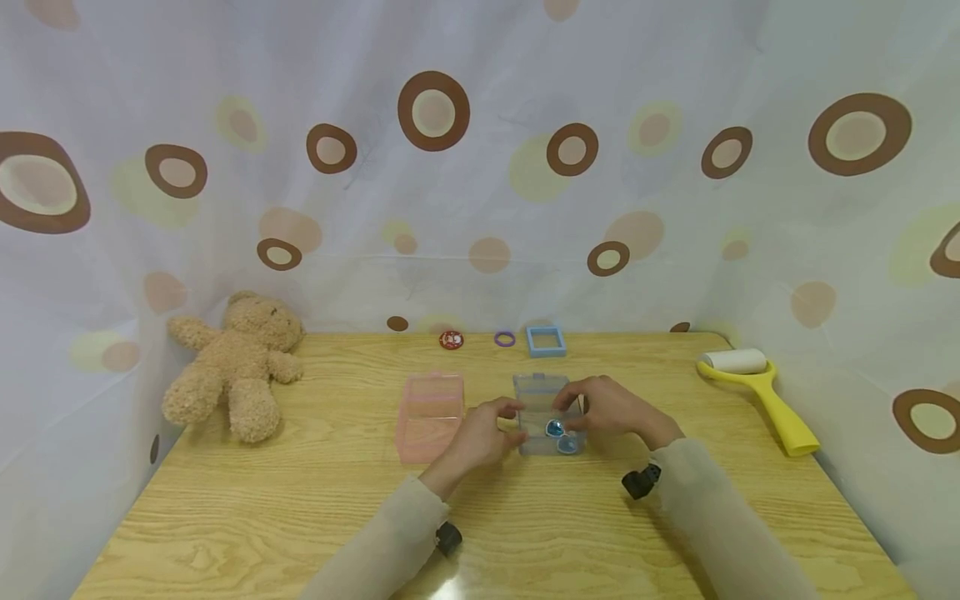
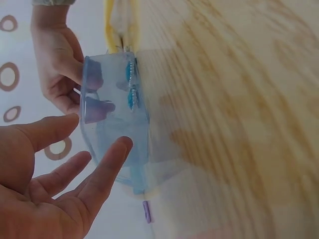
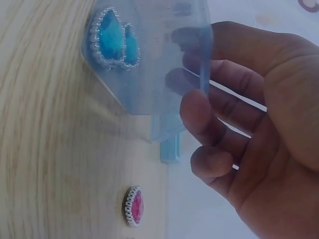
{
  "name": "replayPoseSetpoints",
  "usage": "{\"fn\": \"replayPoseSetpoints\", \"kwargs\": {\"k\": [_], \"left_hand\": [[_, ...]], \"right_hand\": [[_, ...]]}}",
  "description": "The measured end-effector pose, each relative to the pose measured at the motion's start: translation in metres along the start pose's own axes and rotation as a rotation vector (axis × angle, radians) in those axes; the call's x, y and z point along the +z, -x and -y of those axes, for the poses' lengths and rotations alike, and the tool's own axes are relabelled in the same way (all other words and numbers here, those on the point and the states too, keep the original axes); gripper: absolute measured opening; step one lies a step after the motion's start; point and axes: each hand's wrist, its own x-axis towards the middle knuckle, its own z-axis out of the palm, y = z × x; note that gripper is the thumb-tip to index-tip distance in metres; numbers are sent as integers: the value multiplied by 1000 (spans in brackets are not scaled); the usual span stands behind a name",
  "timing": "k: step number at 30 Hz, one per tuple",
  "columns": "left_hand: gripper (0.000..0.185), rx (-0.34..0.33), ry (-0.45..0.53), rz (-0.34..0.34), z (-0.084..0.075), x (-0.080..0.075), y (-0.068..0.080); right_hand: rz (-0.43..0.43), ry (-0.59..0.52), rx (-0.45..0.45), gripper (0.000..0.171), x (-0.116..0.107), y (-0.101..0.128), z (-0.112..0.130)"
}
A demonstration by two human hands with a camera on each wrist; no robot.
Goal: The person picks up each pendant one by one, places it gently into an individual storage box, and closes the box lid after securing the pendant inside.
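A clear blue plastic box (image 1: pixel 536 417) lies between the two hands, with two blue teardrop gems (image 3: pixel 110 36) edged in silver beads near its front right. My left hand (image 1: pixel 483 437) is at the box's left side, fingers spread and fairly straight, holding nothing. Over the right edge of that box comes my right hand (image 1: pixel 611 407), thumb and fingers apart. Some of its fingertips (image 3: pixel 182 82) show through the clear wall in the right wrist view. A clear pink box (image 1: pixel 431 421) sits just left of the left hand. In the right wrist view a pink gem (image 3: pixel 134 206) with a beaded rim appears.
Along the back edge lie a red round badge-like piece (image 1: pixel 451 339), a purple ring (image 1: pixel 505 339) and a light blue square frame (image 1: pixel 546 353). A teddy bear (image 1: pixel 240 367) is at the left. At the right rests a lint roller (image 1: pixel 772 392) with a yellow handle.
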Motion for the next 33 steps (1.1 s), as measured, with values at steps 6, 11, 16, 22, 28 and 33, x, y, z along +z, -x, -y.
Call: {"fn": "replayPoseSetpoints", "kwargs": {"k": [6, 11, 16, 22, 28, 33], "left_hand": [[43, -27, 36, 3, 0, -7, 1], [42, -25, 91, 2, 2, -17, 5], [41, 1, 125, 8, 5, -32, 12], [37, 28, 142, -30, 10, -54, 25], [35, 58, 132, -75, 19, -73, 32], [35, 18, 132, -95, 28, -85, 39]], "right_hand": [[-28, -7, 20, 24, -8, 3, 3], [-50, -25, 33, 22, -15, 6, 3], [-63, -69, 72, 23, -21, 10, -2], [-85, -125, 122, 26, -26, 13, -11], [-130, -81, 130, 26, -27, 15, -24], [-149, -65, 127, 27, -28, 18, -30]]}}
